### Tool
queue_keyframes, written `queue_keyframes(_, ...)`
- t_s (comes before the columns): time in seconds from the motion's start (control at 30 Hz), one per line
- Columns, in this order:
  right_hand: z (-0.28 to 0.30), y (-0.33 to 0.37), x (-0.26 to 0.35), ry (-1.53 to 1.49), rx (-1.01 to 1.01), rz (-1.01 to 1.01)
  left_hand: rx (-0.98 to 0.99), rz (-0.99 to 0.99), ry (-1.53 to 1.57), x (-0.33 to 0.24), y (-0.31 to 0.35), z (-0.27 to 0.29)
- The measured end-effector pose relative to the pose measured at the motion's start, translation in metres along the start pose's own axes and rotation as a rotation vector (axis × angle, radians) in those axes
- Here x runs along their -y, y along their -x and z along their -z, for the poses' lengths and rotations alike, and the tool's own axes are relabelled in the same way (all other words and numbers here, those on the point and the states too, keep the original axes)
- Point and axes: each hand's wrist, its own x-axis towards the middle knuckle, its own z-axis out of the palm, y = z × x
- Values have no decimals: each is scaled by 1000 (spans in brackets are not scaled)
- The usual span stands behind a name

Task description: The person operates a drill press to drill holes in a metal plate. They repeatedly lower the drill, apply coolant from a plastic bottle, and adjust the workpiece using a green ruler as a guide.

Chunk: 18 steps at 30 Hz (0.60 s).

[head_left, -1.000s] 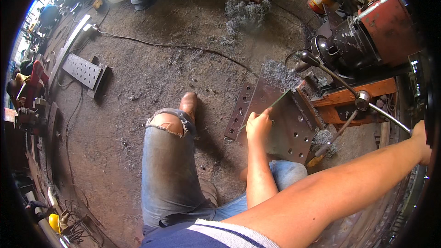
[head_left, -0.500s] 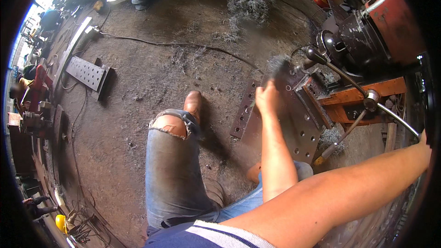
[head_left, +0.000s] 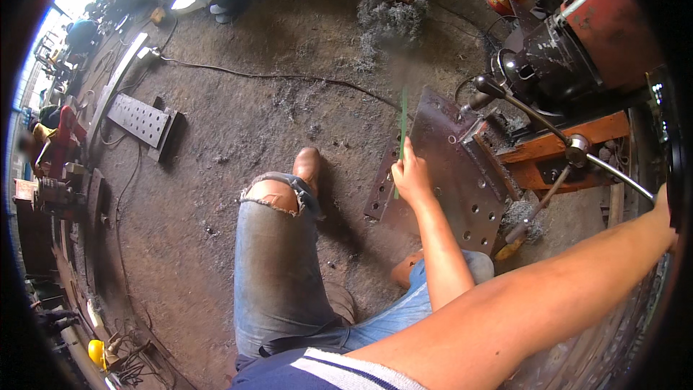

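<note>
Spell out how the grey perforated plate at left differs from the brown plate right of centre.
Shape: the grey perforated plate is a narrow oblong, while the brown plate is broader and shows larger in the view.
Holes: the grey perforated plate's are packed close in rows; the brown plate's are more widely scattered.
Shared: both are flat and have several round holes.

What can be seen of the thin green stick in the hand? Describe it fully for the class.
The green stick is long, thin and nearly straight; its material is unclear. The right hand grips it, a short end showing on the near side. The longer part points toward the top of the picture, beside the left edge of the holed metal plate. Its far tip fades into a blur, and contact with anything but the hand cannot be made out.
</note>
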Motion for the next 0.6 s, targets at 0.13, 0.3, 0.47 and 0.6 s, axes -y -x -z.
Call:
queue_keyframes(0.13,25,64,-13,11,3,-32,-26,38,7,-2,2,9)
queue_keyframes(0.3,35,131,-56,-199,113,-297,-65,87,31,-8,2,11)
queue_keyframes(0.47,19,149,-89,277,260,-260,-107,-11,21,-15,0,13)
queue_keyframes(0.6,52,142,-70,227,11,-308,-223,-130,17,-13,-1,14)
